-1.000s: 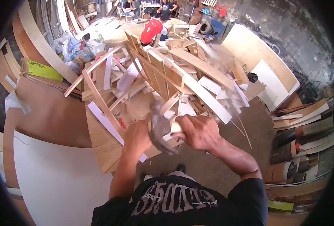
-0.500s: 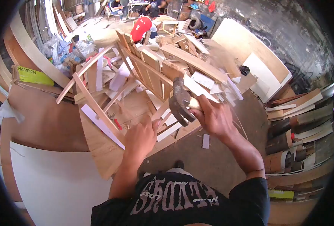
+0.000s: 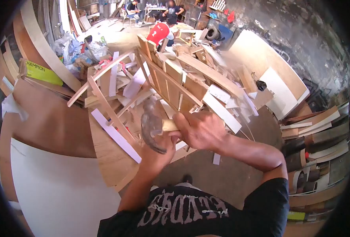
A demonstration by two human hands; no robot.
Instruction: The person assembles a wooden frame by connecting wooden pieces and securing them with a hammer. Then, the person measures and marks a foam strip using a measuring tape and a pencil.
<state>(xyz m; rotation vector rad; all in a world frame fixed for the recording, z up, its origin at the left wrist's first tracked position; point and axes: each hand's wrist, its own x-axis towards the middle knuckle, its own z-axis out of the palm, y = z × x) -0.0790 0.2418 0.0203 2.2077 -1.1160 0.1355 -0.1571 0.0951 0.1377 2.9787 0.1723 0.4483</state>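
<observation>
A claw hammer (image 3: 152, 125) with a slightly blurred metal head and a pale handle is held in my right hand (image 3: 202, 129), whose fingers wrap round the handle. Its head is in front of my left hand (image 3: 162, 152) and hides part of it. The left fingers are bent near the lower end of a wooden frame; what they hold, if anything, is hidden. The slatted wooden frame (image 3: 171, 81) leans upward just beyond both hands. A plywood sheet (image 3: 110, 170) lies under the wood at the left.
Wood offcuts (image 3: 212, 71) are heaped ahead. A person in a red shirt (image 3: 158, 33) is bent down beyond them, with other people farther back. A white board (image 3: 60, 189) lies at the left. Curved wood pieces (image 3: 321, 118) are stacked at the right.
My right hand and the hammer have moved left and down, so the hammer head now overlaps my left hand. The camera view has shifted a little.
</observation>
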